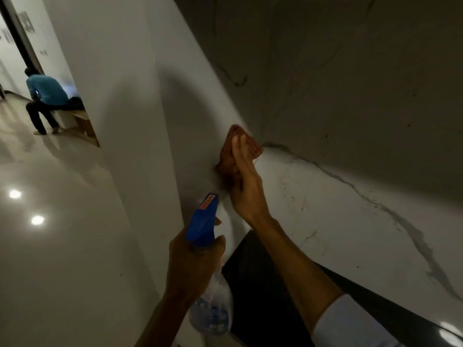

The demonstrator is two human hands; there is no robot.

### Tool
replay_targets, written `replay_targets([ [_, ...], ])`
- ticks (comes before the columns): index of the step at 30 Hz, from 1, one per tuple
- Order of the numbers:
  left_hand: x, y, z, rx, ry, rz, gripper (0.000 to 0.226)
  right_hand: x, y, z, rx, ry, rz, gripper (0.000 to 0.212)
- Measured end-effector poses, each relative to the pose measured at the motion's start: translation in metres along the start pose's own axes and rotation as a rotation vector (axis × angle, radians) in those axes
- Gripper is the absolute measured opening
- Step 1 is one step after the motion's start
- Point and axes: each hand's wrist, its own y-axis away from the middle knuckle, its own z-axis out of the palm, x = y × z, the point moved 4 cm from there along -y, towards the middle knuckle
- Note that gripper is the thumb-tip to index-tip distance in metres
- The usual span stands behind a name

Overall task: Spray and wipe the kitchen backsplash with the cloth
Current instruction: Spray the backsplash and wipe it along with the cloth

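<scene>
Two hands work well apart on separate things at the inner corner of a kitchen wall. Right hand (pixel 246 186), reaching in from a white sleeve (pixel 350 324), lies with fingers (pixel 238 146) straight and flat over a crumpled orange-red cloth (pixel 226 156) and presses it against the wall. The cloth sits right at the corner, where the plain white side wall (pixel 150 121) meets the veined, marble-look backsplash (pixel 350 221), and it bunches out from under the fingertips and the palm. Left hand (pixel 193 261), lower and nearer the camera, grips the neck of a spray bottle (pixel 204 221) with fingers curled round it. The bottle's blue trigger head points up toward the wall just below the cloth, and its clear body hangs below the fist. A dark, glossy surface (pixel 263 296) runs along the foot of the backsplash, under the right forearm. At far left, beyond the edge of the white wall, a person in a blue top (pixel 46 91) sits on a low wooden bench (pixel 80 118) with their back to the camera. A pale polished floor (pixel 62 221) shows two round light reflections.
</scene>
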Motion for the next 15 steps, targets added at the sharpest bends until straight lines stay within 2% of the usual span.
replay_targets([
  [3, 0.004, -0.005, 0.000, 0.009, 0.028, 0.005, 0.057, -0.015, -0.044, -0.023, 0.104, -0.067, 0.150, 0.076],
  [5, 0.009, -0.008, 0.002, 0.010, 0.035, 0.008, 0.062, -0.031, -0.072, -0.031, 0.165, -0.056, 0.174, 0.055],
  [7, 0.015, -0.009, 0.004, 0.015, 0.045, 0.030, 0.076, -0.051, -0.089, -0.034, 0.182, 0.002, 0.065, 0.039],
  [10, 0.020, -0.010, 0.007, 0.020, 0.043, 0.047, 0.082, -0.073, -0.083, -0.029, 0.087, 0.171, -0.189, 0.062],
  [12, 0.016, -0.012, 0.005, 0.031, 0.062, 0.016, 0.069, -0.074, -0.066, -0.030, -0.038, 0.330, -0.333, 0.067],
  [14, 0.012, -0.016, 0.005, 0.032, 0.089, -0.016, 0.046, -0.069, -0.052, -0.037, -0.139, 0.512, -0.476, 0.056],
  [15, 0.014, -0.017, 0.006, 0.025, 0.102, -0.012, 0.045, -0.067, -0.051, -0.044, -0.168, 0.610, -0.539, 0.051],
])
